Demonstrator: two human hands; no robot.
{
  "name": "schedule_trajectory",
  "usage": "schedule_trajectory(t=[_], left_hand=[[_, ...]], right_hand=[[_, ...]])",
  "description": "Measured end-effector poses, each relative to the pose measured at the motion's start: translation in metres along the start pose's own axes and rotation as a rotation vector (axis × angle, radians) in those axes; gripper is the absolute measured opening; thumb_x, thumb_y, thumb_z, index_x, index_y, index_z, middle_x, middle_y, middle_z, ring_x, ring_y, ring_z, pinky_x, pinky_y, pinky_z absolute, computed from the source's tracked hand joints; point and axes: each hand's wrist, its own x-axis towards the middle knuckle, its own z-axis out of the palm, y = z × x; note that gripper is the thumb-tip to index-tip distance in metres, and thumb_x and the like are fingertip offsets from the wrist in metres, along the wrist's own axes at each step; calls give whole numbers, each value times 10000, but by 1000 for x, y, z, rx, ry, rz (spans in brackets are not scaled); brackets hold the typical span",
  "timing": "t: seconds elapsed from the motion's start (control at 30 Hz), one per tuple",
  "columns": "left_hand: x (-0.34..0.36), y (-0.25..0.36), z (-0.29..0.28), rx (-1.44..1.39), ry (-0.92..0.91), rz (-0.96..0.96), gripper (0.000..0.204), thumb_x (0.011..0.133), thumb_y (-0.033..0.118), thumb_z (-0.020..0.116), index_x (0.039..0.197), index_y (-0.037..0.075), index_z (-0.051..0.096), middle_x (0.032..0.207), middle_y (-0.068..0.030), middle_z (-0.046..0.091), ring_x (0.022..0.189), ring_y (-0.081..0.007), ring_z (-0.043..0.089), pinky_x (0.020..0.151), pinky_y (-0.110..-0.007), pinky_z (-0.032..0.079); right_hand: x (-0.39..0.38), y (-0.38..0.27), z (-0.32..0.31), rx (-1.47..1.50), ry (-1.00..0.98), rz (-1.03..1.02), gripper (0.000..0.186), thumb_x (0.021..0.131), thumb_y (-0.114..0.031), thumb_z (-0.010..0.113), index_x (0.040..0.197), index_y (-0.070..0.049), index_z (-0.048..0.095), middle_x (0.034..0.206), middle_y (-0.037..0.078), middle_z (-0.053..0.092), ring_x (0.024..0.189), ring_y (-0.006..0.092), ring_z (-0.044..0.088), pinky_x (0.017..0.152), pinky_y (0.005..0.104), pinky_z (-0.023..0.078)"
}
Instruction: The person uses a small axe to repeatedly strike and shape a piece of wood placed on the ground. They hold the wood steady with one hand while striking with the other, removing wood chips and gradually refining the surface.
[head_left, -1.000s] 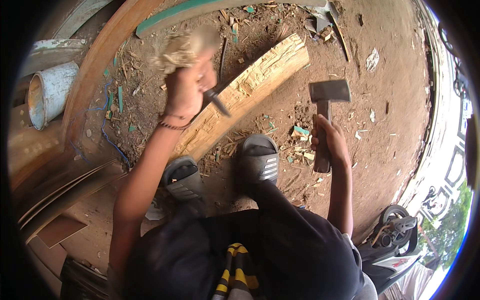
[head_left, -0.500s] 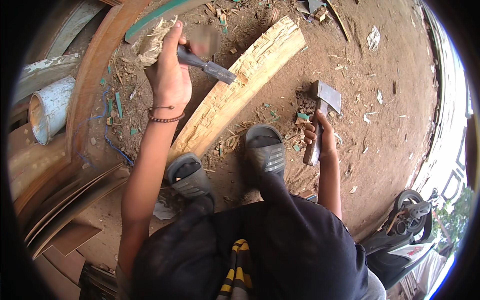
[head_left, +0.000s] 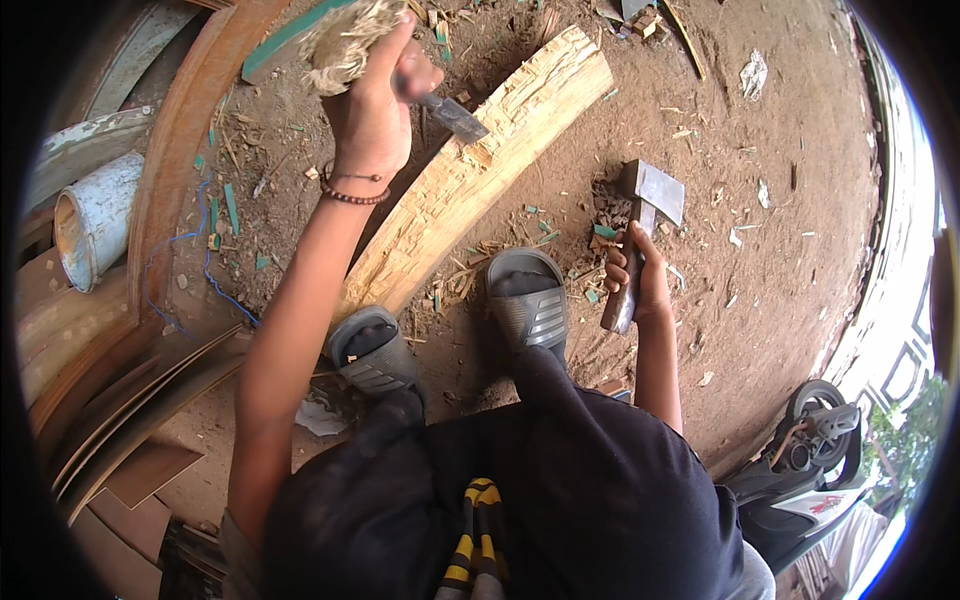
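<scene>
A curved pale timber [head_left: 480, 165] with a rough, chipped upper face lies slantwise on the dirt, its lower end beside my left sandal. My left hand [head_left: 375, 125] grips a wide-bladed chisel [head_left: 457, 119], whose handle ends in a frayed, fibrous head [head_left: 350, 45]. The chisel's blade tip is at the timber's left side, by a fresh notch; whether it touches the wood is hard to tell. To the right of the timber, my right hand [head_left: 645, 275] is wrapped round the wooden handle of a hatchet [head_left: 655, 190], its metal head pointing away from me.
Wood chips and green slivers litter the ground around the timber. My sandals [head_left: 527, 295] are close to its near end. At left are a brown curved wooden frame [head_left: 165, 170], a whitish bucket [head_left: 98, 220] and stacked boards [head_left: 130, 430]. A motorbike [head_left: 805, 460] is at lower right.
My left hand has shifted up and to the right, carrying the chisel so its blade sits farther along the timber. My right hand with the hatchet has barely moved.
</scene>
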Motion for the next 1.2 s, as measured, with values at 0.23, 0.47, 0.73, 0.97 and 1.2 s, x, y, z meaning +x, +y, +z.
schedule_trajectory(t=[0.23,0.47,0.73,0.97,1.2], left_hand=[[24,-14,6,169,-270,-112,163,898,124,618,751,57,598,653,-11,576,613,-103,540,556,-276,430],[34,-26,30,550,-433,237,173,810,133,704,938,47,625,822,-14,617,766,-144,585,720,-308,481],[44,-31,37,626,-452,344,192,782,111,702,945,37,632,859,-35,641,796,-157,587,746,-326,482],[46,-24,41,558,-498,171,181,781,91,691,942,34,634,877,-40,644,813,-155,587,757,-326,484],[59,-42,57,513,-574,354,241,767,109,684,987,18,643,961,-79,675,890,-202,622,807,-350,497]], right_hand=[[1,1,-1,-10,-7,9,378,936,-451,552,981,-83,473,664,-5,422,473,89,396,439,257,359],[2,1,-1,-17,-14,6,391,928,-459,560,993,-82,476,663,-2,424,469,92,400,439,258,362],[4,1,-5,-20,-17,13,398,930,-460,558,1001,-77,476,659,-2,419,464,88,399,433,255,362],[1,-2,-2,-10,-18,33,390,937,-448,551,999,-71,475,654,-3,415,462,87,394,432,252,355],[5,1,-9,-18,-59,18,391,954,-447,522,1016,-63,479,665,-2,395,482,86,389,438,250,342]])
